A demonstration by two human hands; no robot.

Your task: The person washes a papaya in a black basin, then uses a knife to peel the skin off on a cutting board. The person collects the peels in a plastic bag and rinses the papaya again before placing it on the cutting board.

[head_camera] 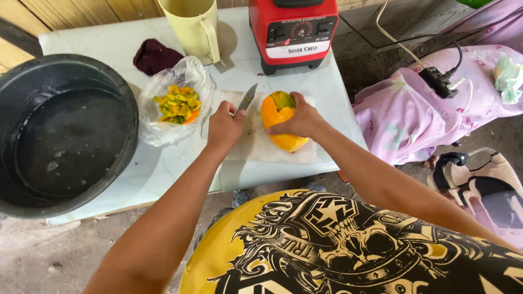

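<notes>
At nine o'clock, basin holds water, bag holds peels; left hand grips knife pointing one o'clock, right hand clasps upright papaya.

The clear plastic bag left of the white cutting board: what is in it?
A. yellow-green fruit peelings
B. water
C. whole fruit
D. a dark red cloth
A: the clear plastic bag lies open beside the white cutting board, with yellow, green and orange peel scraps inside.

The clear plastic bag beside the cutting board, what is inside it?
The plastic bag holds yellow, green and orange fruit peelings. Whatever lies beneath that top layer is covered.
</notes>
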